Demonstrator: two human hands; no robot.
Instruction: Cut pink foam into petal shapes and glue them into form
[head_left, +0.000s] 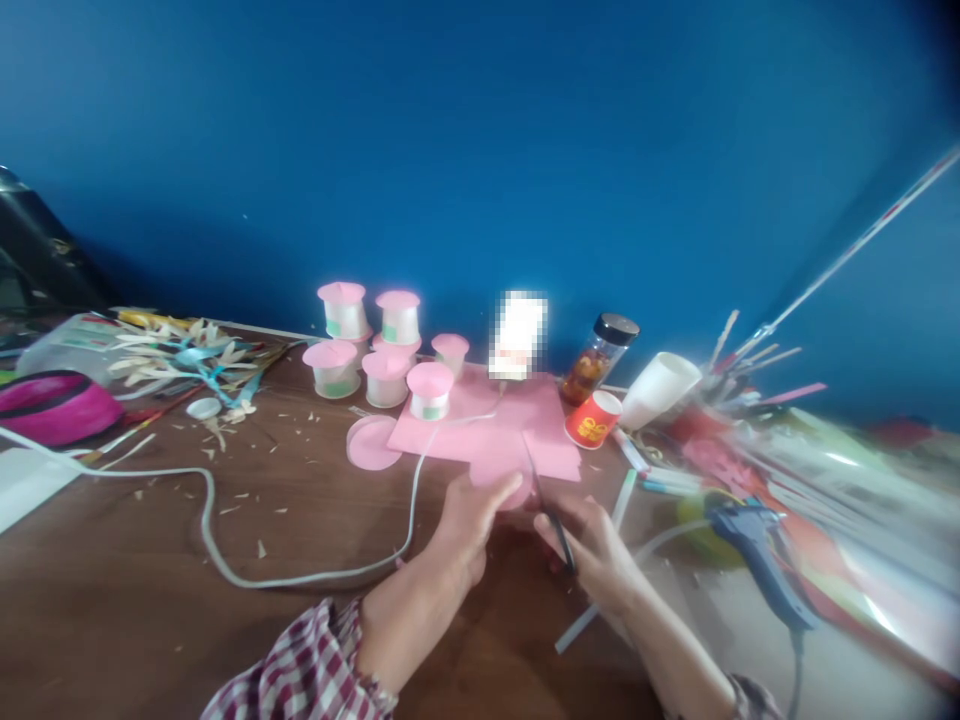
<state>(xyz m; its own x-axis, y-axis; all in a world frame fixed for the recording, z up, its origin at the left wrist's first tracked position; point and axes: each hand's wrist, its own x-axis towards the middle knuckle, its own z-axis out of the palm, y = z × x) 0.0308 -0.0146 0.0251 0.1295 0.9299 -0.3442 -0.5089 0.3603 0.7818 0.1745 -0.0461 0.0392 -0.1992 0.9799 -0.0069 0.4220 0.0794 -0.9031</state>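
My left hand (pixel 476 510) pinches a piece of pink paper (pixel 511 490) with a rounded edge, thumb on top, just above the table. In my right hand (pixel 589 550) is a pair of scissors (pixel 556 520) with dark handles, its blades pointing up and away at the right side of that paper. Motion blur hides whether the blades touch it. Behind lies a larger pink sheet (pixel 551 440). A pink paper disc (pixel 373 443) rests at its left, and several paper cups topped with pink discs, one of them a front cup (pixel 430 390), stand at its back left.
A white cable (pixel 300 580) snakes across the wooden table. On the right are a red cup (pixel 594 420), a lidded jar (pixel 600 355), a white cup (pixel 661 390) and a blue glue gun (pixel 765 560). A magenta pouch (pixel 60 408) sits at left; a bright pixelated screen stands behind.
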